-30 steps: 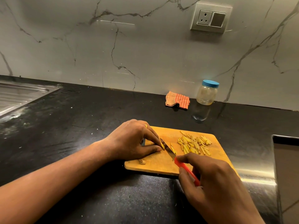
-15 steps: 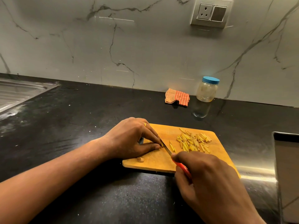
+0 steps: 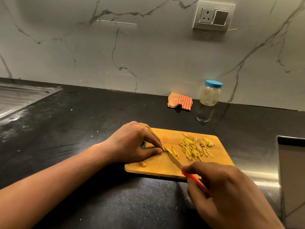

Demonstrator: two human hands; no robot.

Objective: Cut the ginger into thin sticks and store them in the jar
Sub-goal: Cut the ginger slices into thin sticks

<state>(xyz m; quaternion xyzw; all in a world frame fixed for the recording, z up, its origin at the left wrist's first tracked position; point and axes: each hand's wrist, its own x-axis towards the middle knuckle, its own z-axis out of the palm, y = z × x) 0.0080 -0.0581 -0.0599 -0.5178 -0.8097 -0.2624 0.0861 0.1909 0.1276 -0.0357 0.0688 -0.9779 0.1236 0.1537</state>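
Note:
A wooden cutting board (image 3: 165,169) lies on the black counter. A pile of thin yellow ginger sticks (image 3: 195,147) sits on its right half, and a few loose sticks (image 3: 175,152) lie beside the blade. My left hand (image 3: 133,142) pins a small ginger piece (image 3: 163,148) under its fingertips; most of that piece is hidden. My right hand (image 3: 226,194) grips the red handle of a knife (image 3: 173,158), whose tip touches the ginger at my left fingertips. A clear jar (image 3: 210,94) with a blue lid stands closed at the wall, far behind the board.
An orange checked cloth (image 3: 180,101) lies left of the jar. A ginger scrap (image 3: 142,164) rests at the board's near left edge. A steel sink drainer (image 3: 18,98) is at far left, a steel-edged surface (image 3: 291,171) at right. A wall socket (image 3: 212,17) is above.
The knife blade has slid back toward me along the ginger under my left fingertips, and my right hand has drawn back slightly. My left hand stays in place on the board.

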